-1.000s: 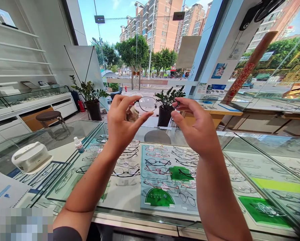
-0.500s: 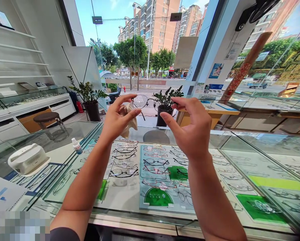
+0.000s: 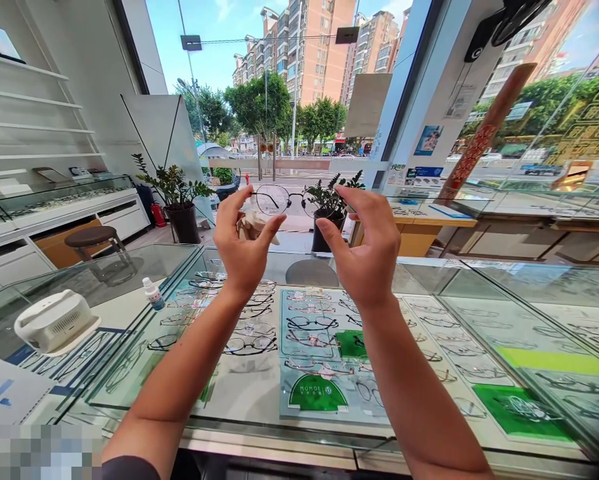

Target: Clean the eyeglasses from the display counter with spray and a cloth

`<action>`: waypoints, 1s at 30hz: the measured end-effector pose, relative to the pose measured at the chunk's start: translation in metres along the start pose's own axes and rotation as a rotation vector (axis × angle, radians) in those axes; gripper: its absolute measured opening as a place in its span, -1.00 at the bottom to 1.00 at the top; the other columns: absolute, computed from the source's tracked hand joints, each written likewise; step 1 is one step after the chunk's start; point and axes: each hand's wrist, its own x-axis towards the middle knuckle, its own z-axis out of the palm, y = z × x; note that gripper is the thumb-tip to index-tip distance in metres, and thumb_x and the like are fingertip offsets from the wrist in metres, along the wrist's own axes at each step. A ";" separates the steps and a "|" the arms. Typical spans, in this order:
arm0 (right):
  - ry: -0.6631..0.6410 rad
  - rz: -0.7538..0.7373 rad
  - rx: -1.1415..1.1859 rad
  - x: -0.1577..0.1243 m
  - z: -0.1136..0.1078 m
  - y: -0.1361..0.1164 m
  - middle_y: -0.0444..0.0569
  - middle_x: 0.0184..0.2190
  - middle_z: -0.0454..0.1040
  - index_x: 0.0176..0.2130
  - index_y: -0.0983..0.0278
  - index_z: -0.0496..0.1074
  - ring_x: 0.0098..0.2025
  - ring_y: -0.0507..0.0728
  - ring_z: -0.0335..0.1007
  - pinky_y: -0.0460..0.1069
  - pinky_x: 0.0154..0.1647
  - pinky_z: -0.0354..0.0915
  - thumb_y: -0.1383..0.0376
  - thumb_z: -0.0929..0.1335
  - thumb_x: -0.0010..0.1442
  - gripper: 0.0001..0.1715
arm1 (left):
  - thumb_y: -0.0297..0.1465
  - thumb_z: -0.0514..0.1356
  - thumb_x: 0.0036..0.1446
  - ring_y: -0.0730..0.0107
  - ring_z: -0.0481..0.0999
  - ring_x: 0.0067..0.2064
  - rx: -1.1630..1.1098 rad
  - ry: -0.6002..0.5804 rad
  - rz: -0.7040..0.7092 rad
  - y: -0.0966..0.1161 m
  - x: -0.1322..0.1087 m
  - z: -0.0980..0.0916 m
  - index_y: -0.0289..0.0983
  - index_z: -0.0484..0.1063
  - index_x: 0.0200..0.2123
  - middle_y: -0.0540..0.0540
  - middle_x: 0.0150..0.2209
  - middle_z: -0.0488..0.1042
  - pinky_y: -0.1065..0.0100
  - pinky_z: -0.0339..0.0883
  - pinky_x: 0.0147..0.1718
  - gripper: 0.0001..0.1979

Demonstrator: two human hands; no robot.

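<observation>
A pair of thin dark-framed round glasses (image 3: 273,200) is held up above the glass counter, lenses facing me. My left hand (image 3: 244,243) pinches its left end between the fingers, with a crumpled beige cloth (image 3: 253,227) tucked in the palm. At the other end, my right hand (image 3: 367,243) has its fingers curled at the frame's right side; the thumb stands apart. Part of the right lens overlaps a dark plant behind it. Under both arms, rows of glasses lie inside the display case (image 3: 249,393).
A small spray bottle (image 3: 153,293) and a white device (image 3: 57,321) stand on the counter at left. A stool (image 3: 92,237) and potted plants (image 3: 183,223) are beyond it. Green cards (image 3: 522,413) lie in the case at right.
Both hands have drawn slightly closer together, and the glasses have turned so that the lenses face me more squarely. The cloth is now more hidden behind my left hand.
</observation>
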 end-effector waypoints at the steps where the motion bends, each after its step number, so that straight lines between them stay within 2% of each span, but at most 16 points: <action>1: 0.007 -0.013 -0.005 -0.001 0.002 0.001 0.09 0.22 0.54 0.32 -0.01 0.46 0.34 0.42 0.41 0.41 0.30 0.45 0.08 0.41 0.44 -0.49 | 0.00 0.47 0.19 0.05 0.53 0.24 -0.016 0.007 -0.017 0.000 -0.001 0.001 -0.10 0.53 0.21 -0.19 0.21 0.57 0.05 0.47 0.14 -0.40; 7: 0.139 -0.085 -0.029 -0.009 0.016 0.004 0.12 0.22 0.54 0.40 0.07 0.34 0.27 0.38 0.48 0.42 0.30 0.44 0.09 0.40 0.46 -0.39 | -0.09 0.51 0.17 0.11 0.54 0.29 -0.210 -0.046 -0.180 -0.008 -0.001 0.005 -0.09 0.59 0.20 -0.15 0.25 0.60 0.14 0.40 0.29 -0.44; 11: 0.180 -0.106 -0.053 -0.013 0.020 -0.001 0.11 0.21 0.55 0.35 0.09 0.41 0.32 0.40 0.45 0.47 0.38 0.36 0.10 0.38 0.47 -0.47 | -0.06 0.53 0.13 0.10 0.52 0.34 -0.363 -0.116 -0.327 -0.024 0.000 0.011 -0.05 0.60 0.21 -0.14 0.28 0.60 0.12 0.39 0.34 -0.39; 15: 0.188 -0.104 -0.034 -0.012 0.019 -0.006 0.09 0.20 0.56 0.32 0.07 0.47 0.31 0.37 0.46 0.46 0.41 0.34 0.13 0.37 0.47 -0.51 | -0.03 0.54 0.11 0.09 0.53 0.35 -0.448 -0.153 -0.394 -0.033 -0.001 0.015 -0.02 0.59 0.23 -0.14 0.30 0.58 0.09 0.40 0.35 -0.36; 18: 0.220 -0.078 -0.028 -0.011 0.019 -0.008 0.08 0.15 0.58 0.26 0.07 0.53 0.27 0.35 0.50 0.45 0.38 0.40 0.13 0.38 0.47 -0.57 | -0.02 0.54 0.10 0.10 0.53 0.35 -0.453 -0.161 -0.385 -0.033 -0.002 0.016 -0.03 0.58 0.24 -0.16 0.29 0.59 0.08 0.40 0.35 -0.34; 21: 0.262 -0.013 0.044 -0.010 0.021 -0.008 0.05 0.09 0.61 0.17 0.08 0.60 0.22 0.31 0.53 0.39 0.32 0.45 0.14 0.38 0.48 -0.66 | 0.01 0.55 0.07 0.10 0.52 0.34 -0.414 -0.102 -0.355 -0.030 -0.004 0.016 -0.05 0.59 0.21 -0.16 0.28 0.59 0.11 0.40 0.34 -0.33; 26: 0.278 0.200 0.282 -0.009 0.029 0.001 0.04 0.01 0.63 0.06 0.12 0.67 0.10 0.22 0.58 0.21 0.13 0.55 0.11 0.42 0.45 -0.71 | 0.00 0.53 0.11 0.12 0.57 0.25 -0.249 0.025 -0.265 -0.018 -0.011 0.015 -0.08 0.59 0.19 -0.18 0.25 0.57 0.17 0.49 0.19 -0.37; 30: 0.290 0.363 0.400 -0.009 0.034 0.011 0.02 -0.02 0.67 0.02 0.14 0.68 0.00 0.17 0.64 0.17 0.11 0.56 0.06 0.45 0.41 -0.69 | -0.04 0.52 0.15 0.14 0.56 0.20 -0.134 0.078 -0.155 -0.008 -0.016 0.015 -0.09 0.57 0.20 -0.17 0.21 0.56 0.20 0.51 0.09 -0.39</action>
